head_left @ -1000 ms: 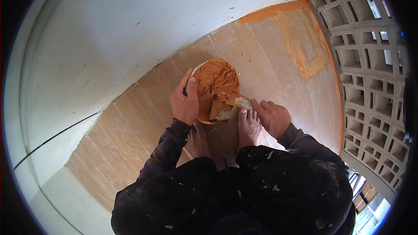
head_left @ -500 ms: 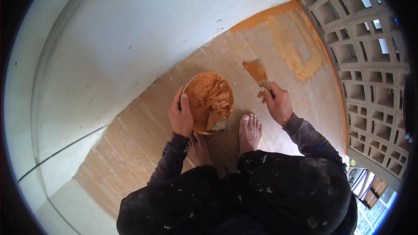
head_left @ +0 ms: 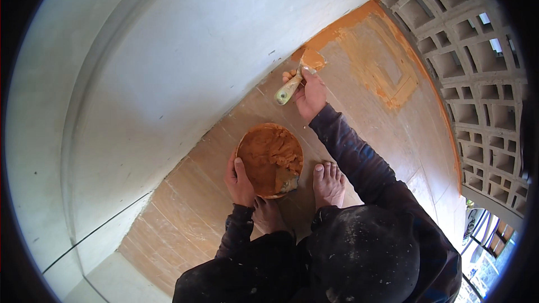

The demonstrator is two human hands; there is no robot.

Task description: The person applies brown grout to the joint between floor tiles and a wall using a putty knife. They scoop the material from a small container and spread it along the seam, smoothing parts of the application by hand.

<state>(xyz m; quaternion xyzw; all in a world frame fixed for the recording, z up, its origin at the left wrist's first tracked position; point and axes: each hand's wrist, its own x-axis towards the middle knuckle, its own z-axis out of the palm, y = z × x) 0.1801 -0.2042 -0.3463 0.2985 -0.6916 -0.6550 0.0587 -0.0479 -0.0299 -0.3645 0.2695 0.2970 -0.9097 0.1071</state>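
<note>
My left hand [head_left: 241, 183] grips the left side of a round bucket [head_left: 270, 196], thumb over the rim. Orange paste [head_left: 264, 157] fills the bucket, and a grey, paste-smeared piece [head_left: 289, 182], perhaps another blade, lies in it near the lower right rim. In my right hand [head_left: 311, 97] is a putty knife, held by its worn pale green handle [head_left: 287, 91]. Its blade [head_left: 312, 59], loaded with orange paste, is at the floor beside the foot of the wall, where the orange coat ends. Whether the blade presses on the floor is hard to tell.
A white wall [head_left: 185, 62] runs along the left. Wood-look floor tiles [head_left: 191, 191] carry an orange coat [head_left: 342, 27] at the far corner and along the right edge. A pierced block wall [head_left: 471, 67] rises at right. My bare feet [head_left: 328, 184] are close to the bucket.
My right hand has moved forward and left with the putty knife, from beside the bucket to the wall's foot. The bucket, still held by my left hand, appears lower in view.
</note>
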